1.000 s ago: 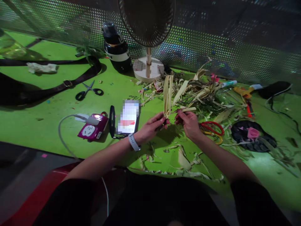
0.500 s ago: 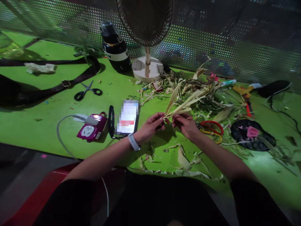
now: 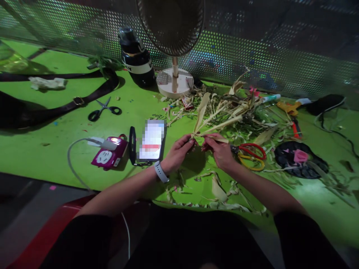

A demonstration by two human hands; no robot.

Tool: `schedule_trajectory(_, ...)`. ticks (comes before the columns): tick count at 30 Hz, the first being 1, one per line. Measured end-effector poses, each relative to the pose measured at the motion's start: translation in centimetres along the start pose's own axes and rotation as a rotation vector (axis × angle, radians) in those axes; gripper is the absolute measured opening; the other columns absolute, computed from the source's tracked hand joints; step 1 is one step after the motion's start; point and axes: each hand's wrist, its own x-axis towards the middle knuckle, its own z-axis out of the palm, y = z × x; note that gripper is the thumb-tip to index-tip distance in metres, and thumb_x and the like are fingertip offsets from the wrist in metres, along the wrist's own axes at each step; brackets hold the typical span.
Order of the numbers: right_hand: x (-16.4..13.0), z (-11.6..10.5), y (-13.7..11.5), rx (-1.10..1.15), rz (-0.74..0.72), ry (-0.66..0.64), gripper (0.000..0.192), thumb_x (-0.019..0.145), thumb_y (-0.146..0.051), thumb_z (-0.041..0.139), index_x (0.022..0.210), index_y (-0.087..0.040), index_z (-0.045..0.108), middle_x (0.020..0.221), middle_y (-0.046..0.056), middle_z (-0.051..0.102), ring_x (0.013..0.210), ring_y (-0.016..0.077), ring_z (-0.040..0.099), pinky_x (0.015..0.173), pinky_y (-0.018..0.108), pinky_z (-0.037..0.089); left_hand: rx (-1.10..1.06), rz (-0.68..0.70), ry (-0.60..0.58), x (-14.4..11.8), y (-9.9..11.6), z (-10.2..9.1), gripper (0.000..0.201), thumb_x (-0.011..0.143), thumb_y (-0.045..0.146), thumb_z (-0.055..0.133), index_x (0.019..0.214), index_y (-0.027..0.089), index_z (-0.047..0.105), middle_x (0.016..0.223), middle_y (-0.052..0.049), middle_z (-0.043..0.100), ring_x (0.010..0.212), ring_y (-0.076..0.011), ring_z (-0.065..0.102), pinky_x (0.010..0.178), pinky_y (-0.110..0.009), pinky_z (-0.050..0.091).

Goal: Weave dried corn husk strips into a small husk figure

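Dried husk strips (image 3: pixel 213 121), one bundle, were pinched at the base by both hands, left hand (image 3: pixel 177 154) and right hand (image 3: pixel 220 150), above the green desk (image 3: pixel 56 149); two pairs of scissors (image 3: pixel 104 109) lay nearby.

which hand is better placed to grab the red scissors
Right. The right hand sits just beside the red scissors, while the left hand pinches the base of the husk strips, farther away.
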Motion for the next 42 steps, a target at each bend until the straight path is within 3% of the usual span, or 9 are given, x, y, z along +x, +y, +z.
schedule_trajectory(4,0.1,0.0,-0.1,0.030,-0.015,0.026,0.024,0.062,-0.037,0.079,0.073,-0.020,0.066,0.057,-0.006,0.064,0.048,0.0098,0.058,0.048,0.022,0.049,0.045,0.033,-0.034,-0.1,0.0,0.0,0.033,0.069,0.032,0.076,0.099,0.020,0.067,0.084,0.002,0.064,0.075,-0.0070,0.054,0.072,-0.018,0.042)
schedule_trajectory(9,0.0,-0.3,-0.1,-0.031,-0.031,-0.064,0.021,0.067,-0.037,0.076,0.076,-0.020,0.068,0.061,-0.004,0.065,0.049,0.0099,0.059,0.050,0.023,0.050,0.105,0.051,0.000,0.3,0.1,-0.2,0.028,0.076,0.043,0.068,0.079,0.016,0.067,0.069,0.002,0.058,0.061,-0.0054,0.046,0.058,-0.017,0.037)
schedule_trajectory(12,-0.1,-0.7,-0.2,-0.118,-0.122,-0.136,0.018,0.072,-0.038,0.073,0.079,-0.022,0.070,0.067,-0.003,0.067,0.056,0.0103,0.061,0.057,0.024,0.052,0.070,0.040,0.033,0.4,0.3,-0.2,0.028,0.073,0.043,0.071,0.075,0.015,0.067,0.066,0.003,0.057,0.059,-0.0046,0.045,0.057,-0.017,0.037)
schedule_trajectory(16,0.0,-0.9,-0.2,-0.269,-0.239,-0.194,0.015,0.073,-0.035,0.072,0.079,-0.022,0.072,0.081,0.000,0.067,0.073,0.0120,0.064,0.066,0.025,0.052,-0.070,0.016,0.069,0.2,0.5,0.2,0.029,0.068,0.038,0.076,0.084,0.015,0.070,0.066,0.003,0.058,0.059,-0.0035,0.047,0.056,-0.014,0.038)
schedule_trajectory(21,0.4,-0.8,0.3,-0.112,0.000,-0.164,0.020,0.070,-0.039,0.074,0.075,-0.020,0.067,0.062,-0.004,0.063,0.052,0.0092,0.058,0.049,0.021,0.045,-0.259,-0.010,0.139,0.0,0.4,0.6,0.024,0.066,0.029,0.078,0.083,0.015,0.070,0.067,0.003,0.060,0.063,-0.0035,0.054,0.059,-0.012,0.042)
schedule_trajectory(25,0.4,-0.5,0.5,-0.013,0.076,-0.132,0.024,0.068,-0.040,0.075,0.071,-0.019,0.063,0.060,-0.004,0.062,0.048,0.0087,0.056,0.047,0.021,0.045,-0.287,-0.044,0.146,-0.1,0.5,0.8,0.021,0.069,0.028,0.075,0.085,0.015,0.070,0.069,0.002,0.061,0.064,-0.0049,0.055,0.057,-0.013,0.042)
schedule_trajectory(31,0.6,-0.8,0.8,-0.074,0.039,-0.164,0.022,0.068,-0.037,0.075,0.073,-0.019,0.064,0.061,-0.005,0.063,0.050,0.0088,0.057,0.049,0.021,0.048,-0.144,0.022,0.056,-0.2,0.5,0.4,0.030,0.072,0.035,0.072,0.094,0.014,0.071,0.064,0.002,0.053,0.059,-0.0044,0.045,0.052,-0.014,0.036)
schedule_trajectory(38,0.5,-1.0,-0.3,-0.338,-0.241,-0.188,0.018,0.076,-0.037,0.069,0.079,-0.020,0.066,0.067,-0.003,0.063,0.054,0.0096,0.059,0.054,0.023,0.049,0.064,0.082,0.043,0.0,0.3,0.0,0.033,0.082,0.046,0.060,0.093,0.017,0.070,0.060,0.004,0.040,0.056,-0.0070,0.032,0.051,-0.019,0.027)
schedule_trajectory(42,0.3,-0.8,-0.5,-0.355,-0.259,-0.246,0.017,0.077,-0.037,0.068,0.078,-0.020,0.066,0.064,-0.003,0.062,0.053,0.0097,0.059,0.053,0.024,0.048,0.211,0.083,0.038,0.0,0.5,0.1,0.042,0.088,0.051,0.048,0.096,0.016,0.070,0.058,0.004,0.034,0.053,-0.0081,0.028,0.049,-0.022,0.023)
